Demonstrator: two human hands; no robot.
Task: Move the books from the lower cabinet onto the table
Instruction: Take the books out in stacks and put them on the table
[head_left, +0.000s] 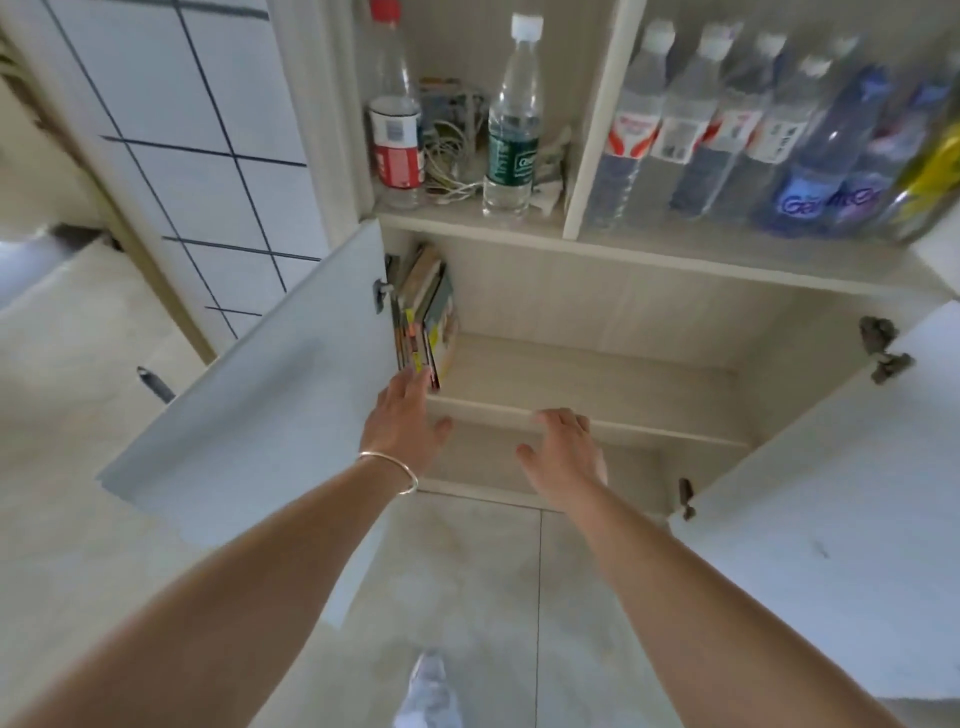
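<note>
A few thin books (427, 322) stand upright against the left wall of the lower cabinet, on its upper shelf (597, 384). My left hand (405, 421), with a bracelet at the wrist, reaches toward them with straight fingers, the fingertips at the books' lower spines. My right hand (563, 449) hovers in front of the shelf's front edge, fingers loosely spread and holding nothing. Both cabinet doors stand open.
The left door (260, 384) and right door (831, 467) swing out on either side of my arms. Above, an open shelf holds water bottles (511, 124), a tangle of cables (452, 156) and several more bottles (727, 135). Tiled floor (467, 597) lies below.
</note>
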